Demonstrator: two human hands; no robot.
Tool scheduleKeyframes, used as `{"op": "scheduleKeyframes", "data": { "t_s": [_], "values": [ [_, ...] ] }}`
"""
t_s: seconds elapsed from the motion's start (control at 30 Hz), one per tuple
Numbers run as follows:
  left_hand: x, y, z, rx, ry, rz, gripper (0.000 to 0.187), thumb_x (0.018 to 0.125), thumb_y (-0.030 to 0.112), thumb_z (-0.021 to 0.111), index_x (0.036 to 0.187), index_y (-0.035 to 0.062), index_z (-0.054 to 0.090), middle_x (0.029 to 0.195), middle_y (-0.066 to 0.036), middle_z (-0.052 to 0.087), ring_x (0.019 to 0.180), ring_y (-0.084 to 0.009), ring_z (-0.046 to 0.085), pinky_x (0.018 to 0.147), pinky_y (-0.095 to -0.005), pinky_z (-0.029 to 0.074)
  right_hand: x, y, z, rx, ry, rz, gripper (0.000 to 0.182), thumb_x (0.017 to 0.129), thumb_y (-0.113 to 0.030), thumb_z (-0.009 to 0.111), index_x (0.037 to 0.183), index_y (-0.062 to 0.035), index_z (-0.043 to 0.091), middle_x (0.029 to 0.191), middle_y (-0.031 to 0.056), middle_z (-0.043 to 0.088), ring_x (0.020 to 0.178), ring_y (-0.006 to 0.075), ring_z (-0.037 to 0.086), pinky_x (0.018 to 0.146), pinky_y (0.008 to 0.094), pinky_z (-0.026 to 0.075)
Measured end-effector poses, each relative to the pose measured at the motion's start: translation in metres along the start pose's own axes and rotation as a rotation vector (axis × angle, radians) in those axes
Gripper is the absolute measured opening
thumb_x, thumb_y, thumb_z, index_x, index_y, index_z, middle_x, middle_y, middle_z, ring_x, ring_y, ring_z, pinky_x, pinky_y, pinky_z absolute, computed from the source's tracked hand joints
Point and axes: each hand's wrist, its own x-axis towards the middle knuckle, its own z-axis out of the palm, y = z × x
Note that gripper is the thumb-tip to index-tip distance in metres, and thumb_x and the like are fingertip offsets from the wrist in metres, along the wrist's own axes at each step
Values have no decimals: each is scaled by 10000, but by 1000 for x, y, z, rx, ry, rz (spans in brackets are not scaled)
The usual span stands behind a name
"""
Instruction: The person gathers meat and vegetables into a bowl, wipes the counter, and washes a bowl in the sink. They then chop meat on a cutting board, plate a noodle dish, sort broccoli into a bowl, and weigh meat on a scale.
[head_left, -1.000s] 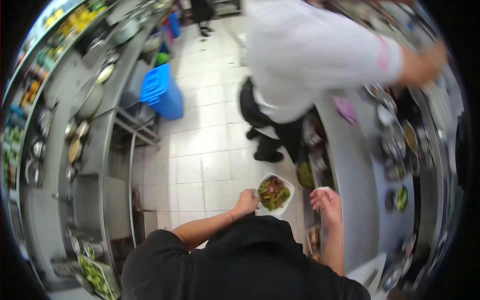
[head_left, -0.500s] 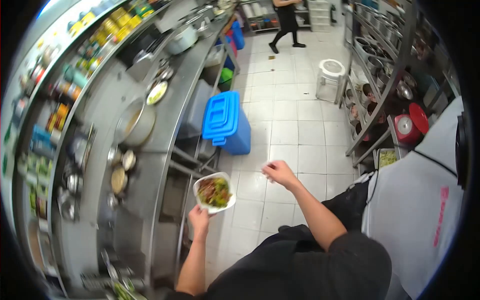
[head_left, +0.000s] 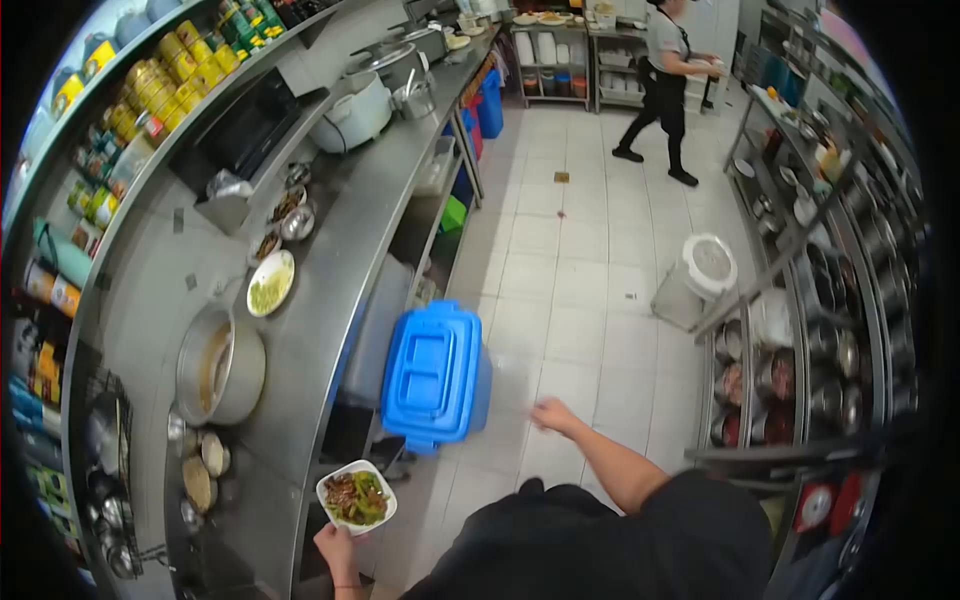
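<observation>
My left hand [head_left: 336, 545] grips the near rim of a white squarish bowl [head_left: 388, 512], its fingers partly hidden beneath. Inside lie dark brown pieces, perhaps meat, with green vegetables [head_left: 358, 500]. The bowl is held beside the front edge of the steel counter [head_left: 290, 350], a little nearer to me than a bin with a blue lid [head_left: 430, 375]. Out over the floor tiles, my right hand [head_left: 556, 416] is loosely closed, fingers curled and slightly blurred; I see nothing in it.
On the counter stand a large pot [head_left: 255, 370], a plate of chopped greens [head_left: 270, 285] and several small bowls. A white lidded bucket [head_left: 700, 280] sits by the right-hand shelves [head_left: 745, 320]. Farther off, a person [head_left: 665, 90] in a dark apron walks across the tiled floor [head_left: 560, 270].
My view has moved forward along the aisle, so the blue-lidded bin appears closer. The bowl, still in my left hand, now appears lower and farther left. The other person has moved right.
</observation>
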Motion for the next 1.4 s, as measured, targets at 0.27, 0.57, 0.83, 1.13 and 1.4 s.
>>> {"op": "scheduleKeyframes", "data": {
  "t_s": [0.27, 0.57, 0.83, 1.13, 1.4],
  "values": [
    [208, 207, 337, -69, -309, 129, 215, 862, -28, 480, 982, -103, 642, 878, -166, 672, 681, -239, 683, 564, -337, 593, -92, 191, -380, -527, 458, 997, 365, 830, -192, 609, 1121, 27, 623, 1149, 219, 641, 1055, 363, 623, 903, 445, 498],
    [471, 472, 768, -373, -507, 150, 259, 861, -17, 468, 1064, -155, 548, 1001, -203, 644, 794, -304, 691, 633, -377, 613, 234, -127, -590, -291, 806, 273, 555, 841, -273, 646, 1319, -15, 535, 1324, 242, 543, 1250, 386, 498, 1046, 428, 395],
    [746, 657, 1103, -596, -306, 115, 298, 812, -61, 523, 1082, -180, 476, 1078, -258, 567, 813, -354, 661, 608, -451, 623, 391, -275, -650, -432, 772, 199, 679, 812, -390, 711, 1376, -84, 488, 1394, 265, 456, 1328, 395, 399, 1080, 453, 349],
    [900, 719, 1233, -630, -161, -57, 252, 808, -69, 530, 1038, -171, 507, 1088, -262, 555, 803, -366, 646, 658, -461, 641, 335, -196, -581, -9, 715, 910, 593, 762, -306, 732, 1184, 88, 598, 901, 208, 688, 903, 300, 666, 802, 365, 513],
    [799, 688, 1335, -576, -392, -108, 276, 944, 269, 530, 987, -3, 549, 843, -137, 632, 744, -269, 606, 691, -450, 540, 352, -249, -524, -48, 1091, 809, 507, 801, -362, 657, 1128, 25, 658, 904, 184, 701, 741, 267, 666, 700, 369, 525]
  ]
}}
